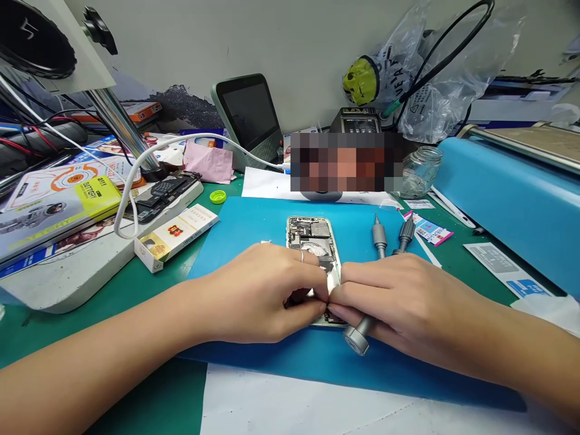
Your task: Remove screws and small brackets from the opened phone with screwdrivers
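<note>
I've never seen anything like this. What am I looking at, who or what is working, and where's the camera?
No robot here: these are a person's bare left hand and right hand. The picture comes from a camera worn on that person's head, looking forward and down. On a blue mat lies an opened phone, its inner parts showing. Both hands' fingertips meet at its lower end; whether they pinch something small is hidden. A grey handle end pokes out beneath the right hand, and two slim tools show beyond it. To the left, on the green table, lies a small box.
</note>
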### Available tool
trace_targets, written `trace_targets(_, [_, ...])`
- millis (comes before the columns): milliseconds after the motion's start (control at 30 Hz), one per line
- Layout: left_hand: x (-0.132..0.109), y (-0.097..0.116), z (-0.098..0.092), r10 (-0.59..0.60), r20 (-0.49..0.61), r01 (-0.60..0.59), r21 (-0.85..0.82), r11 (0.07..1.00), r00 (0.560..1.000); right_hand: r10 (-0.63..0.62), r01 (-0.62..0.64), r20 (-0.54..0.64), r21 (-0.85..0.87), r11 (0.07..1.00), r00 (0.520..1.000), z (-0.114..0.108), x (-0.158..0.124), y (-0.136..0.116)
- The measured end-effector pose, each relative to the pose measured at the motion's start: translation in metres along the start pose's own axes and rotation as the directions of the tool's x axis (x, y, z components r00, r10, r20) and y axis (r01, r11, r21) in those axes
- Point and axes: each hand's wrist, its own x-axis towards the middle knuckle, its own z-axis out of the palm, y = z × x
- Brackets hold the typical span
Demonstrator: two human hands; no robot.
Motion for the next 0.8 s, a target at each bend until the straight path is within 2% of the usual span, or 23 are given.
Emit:
trace_targets(533, [-0.002, 0.001, 0.000, -0.060, 0.035, 0.061, -0.016, 0.998, 0.998, 0.000, 0.000, -0.001, 0.012, 1.000, 1.000, 0.001, -0.004, 0.005])
trace_targets(667, [-0.002, 0.002, 0.000, -0.062, 0.035, 0.061, 0.015, 0.998, 0.997, 0.076, -0.077, -0.053, -0.005, 0.997, 0.996, -0.007, -0.012, 0.024])
trace_targets(800, [-0.001, 0.004, -0.001, -0.064, 0.047, 0.062, 0.041, 0.997, 0.997, 0.200, -0.200, -0.021, -0.020, 0.980, 0.980, -0.015, -0.022, 0.053])
